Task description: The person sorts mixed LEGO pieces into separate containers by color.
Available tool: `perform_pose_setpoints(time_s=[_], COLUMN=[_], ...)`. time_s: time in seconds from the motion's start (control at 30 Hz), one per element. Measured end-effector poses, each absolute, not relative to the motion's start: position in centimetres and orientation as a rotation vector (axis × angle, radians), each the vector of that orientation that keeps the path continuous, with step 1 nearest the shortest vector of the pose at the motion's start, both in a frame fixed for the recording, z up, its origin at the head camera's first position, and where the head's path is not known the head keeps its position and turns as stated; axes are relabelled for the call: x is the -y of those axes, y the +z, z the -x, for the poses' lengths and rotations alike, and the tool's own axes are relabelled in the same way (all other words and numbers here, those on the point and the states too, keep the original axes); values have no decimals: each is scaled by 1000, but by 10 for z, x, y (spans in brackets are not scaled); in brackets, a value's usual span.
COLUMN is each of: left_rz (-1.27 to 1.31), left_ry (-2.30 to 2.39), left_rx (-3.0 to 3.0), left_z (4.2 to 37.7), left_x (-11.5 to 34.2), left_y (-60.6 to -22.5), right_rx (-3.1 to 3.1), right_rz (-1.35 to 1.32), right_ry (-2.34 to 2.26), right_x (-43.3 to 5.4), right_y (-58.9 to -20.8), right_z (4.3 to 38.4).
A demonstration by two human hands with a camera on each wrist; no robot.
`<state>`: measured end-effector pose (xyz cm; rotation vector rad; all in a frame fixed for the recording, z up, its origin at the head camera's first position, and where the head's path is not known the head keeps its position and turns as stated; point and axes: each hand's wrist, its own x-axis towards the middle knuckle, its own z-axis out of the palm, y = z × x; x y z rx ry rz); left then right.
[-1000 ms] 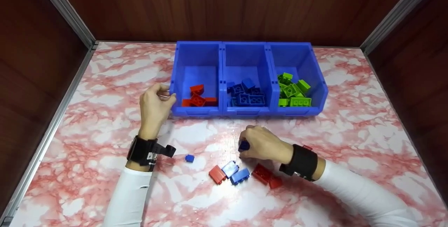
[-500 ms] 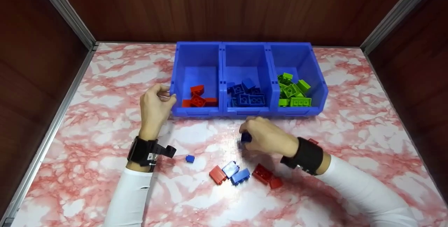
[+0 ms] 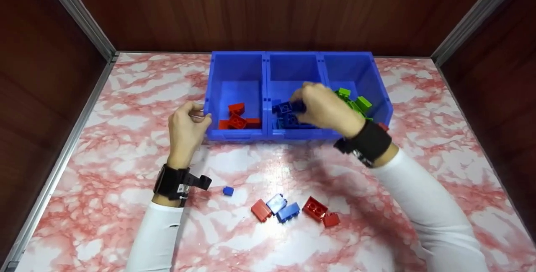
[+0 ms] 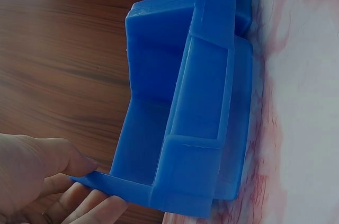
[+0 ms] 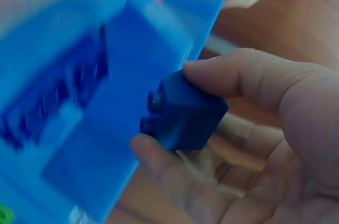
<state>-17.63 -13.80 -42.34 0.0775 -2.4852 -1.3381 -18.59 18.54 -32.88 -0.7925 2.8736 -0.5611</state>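
Observation:
Over the middle compartment of the blue bin [image 3: 293,134], my right hand [image 3: 326,106] pinches a dark blue toy brick [image 5: 190,113] between thumb and fingers, as the right wrist view shows. Several blue bricks [image 3: 286,107] lie in that compartment, partly covered by the hand. My left hand [image 3: 187,127] grips the bin's left side wall [image 4: 119,187], thumb on one side and fingers on the other. Red bricks [image 3: 237,121] lie in the left compartment. Green bricks [image 3: 362,103] in the right compartment are partly hidden by my right hand and wrist.
On the marbled table lie a small blue brick [image 3: 228,190], a red brick [image 3: 261,210] beside two blue bricks [image 3: 288,212], and two more red bricks [image 3: 315,208]. Another red piece [image 3: 383,126] peeks out behind the right wrist strap. Wooden panels [image 3: 268,12] enclose the back and sides.
My right hand has lifted away from the table and moved forward with the dark blue brick, to over the middle compartment. The left hand stays at the bin's left wall.

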Motion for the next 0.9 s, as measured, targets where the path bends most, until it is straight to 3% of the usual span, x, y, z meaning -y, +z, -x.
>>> perform_pose_setpoints(time_s=[0.37, 0.9], left_rz=[-78, -76], left_ry=[-1341, -1363], left_rx=[2482, 2488], left_z=[176, 176], left_x=[137, 137], left_y=[-425, -424], right_rx=[-2866, -2809], right_rz=[774, 709], right_ry=[-229, -13], right_x=[-195, -190], right_y=[-344, -374], right_z=[236, 243])
